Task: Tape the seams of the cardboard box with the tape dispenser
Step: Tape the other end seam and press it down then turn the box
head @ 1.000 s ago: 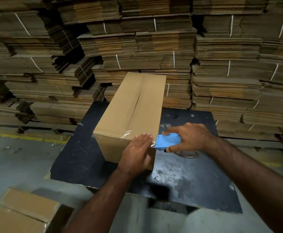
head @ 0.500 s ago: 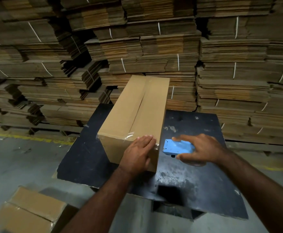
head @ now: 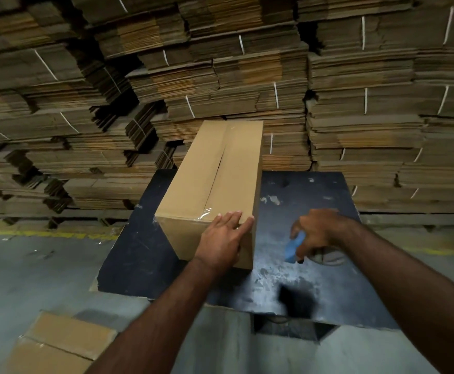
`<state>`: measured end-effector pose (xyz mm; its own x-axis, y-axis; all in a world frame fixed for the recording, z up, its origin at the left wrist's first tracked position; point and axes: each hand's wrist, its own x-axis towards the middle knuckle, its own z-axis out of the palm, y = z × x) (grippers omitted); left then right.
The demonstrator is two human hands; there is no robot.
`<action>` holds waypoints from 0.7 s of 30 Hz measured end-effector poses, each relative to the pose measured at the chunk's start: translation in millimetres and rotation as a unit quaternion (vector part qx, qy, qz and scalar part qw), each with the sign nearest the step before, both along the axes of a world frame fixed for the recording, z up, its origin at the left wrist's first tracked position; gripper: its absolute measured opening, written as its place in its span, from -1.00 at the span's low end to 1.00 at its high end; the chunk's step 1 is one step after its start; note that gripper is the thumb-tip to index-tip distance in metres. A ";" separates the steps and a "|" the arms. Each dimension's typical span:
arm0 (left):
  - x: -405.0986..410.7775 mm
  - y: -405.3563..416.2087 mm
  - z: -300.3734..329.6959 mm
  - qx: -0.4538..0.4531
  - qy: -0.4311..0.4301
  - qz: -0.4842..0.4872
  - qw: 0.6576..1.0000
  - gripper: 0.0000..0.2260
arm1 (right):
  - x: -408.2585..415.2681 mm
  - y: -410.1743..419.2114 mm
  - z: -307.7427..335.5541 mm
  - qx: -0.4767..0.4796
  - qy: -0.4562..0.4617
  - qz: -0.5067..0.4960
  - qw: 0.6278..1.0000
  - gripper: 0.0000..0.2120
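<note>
1. Behind the desk point(head: 145, 255) rose a wall of strapped bundles of flattened cardboard point(head: 355, 109), close to the far end of the cardboard box point(head: 212, 179). A second box point(head: 58, 344) lay on the concrete floor point(head: 31, 265) at lower left, cut off by the frame edge, and a yellow line point(head: 45, 234) ran along the floor.
2. The cardboard box lay lengthwise on the black desk, its top seam open along most of its length, with clear tape point(head: 207, 213) glinting across the near edge. How far the tape reached was hard to make out.
3. The right hand point(head: 320, 233) was blurred, and its fingers hid most of the blue tape dispenser point(head: 293, 248); a tape roll showed only dimly beneath.
4. The left hand point(head: 224, 237) lay flat with fingers spread on the box's near right corner, holding nothing. The right hand's grip was closed around the dispenser, just above the desk and apart from the box.
</note>
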<state>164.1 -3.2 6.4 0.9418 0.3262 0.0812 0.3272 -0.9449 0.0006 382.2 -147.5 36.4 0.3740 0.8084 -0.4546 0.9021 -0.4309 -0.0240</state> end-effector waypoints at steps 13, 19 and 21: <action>2.2 -0.6 -17.3 0.015 -0.030 0.002 0.999 -0.25 | -53.5 -70.3 -173.5 0.089 -0.055 -0.289 0.952 -0.23; -2.0 -2.1 -17.7 -0.003 -0.025 0.009 1.000 -0.24 | -73.8 -68.0 -202.8 0.096 0.010 -0.313 0.945 -0.37; -2.7 -2.4 -12.8 -0.022 -0.020 0.003 1.000 -0.25 | -78.2 -65.4 -194.0 0.089 0.011 -0.278 0.957 -0.15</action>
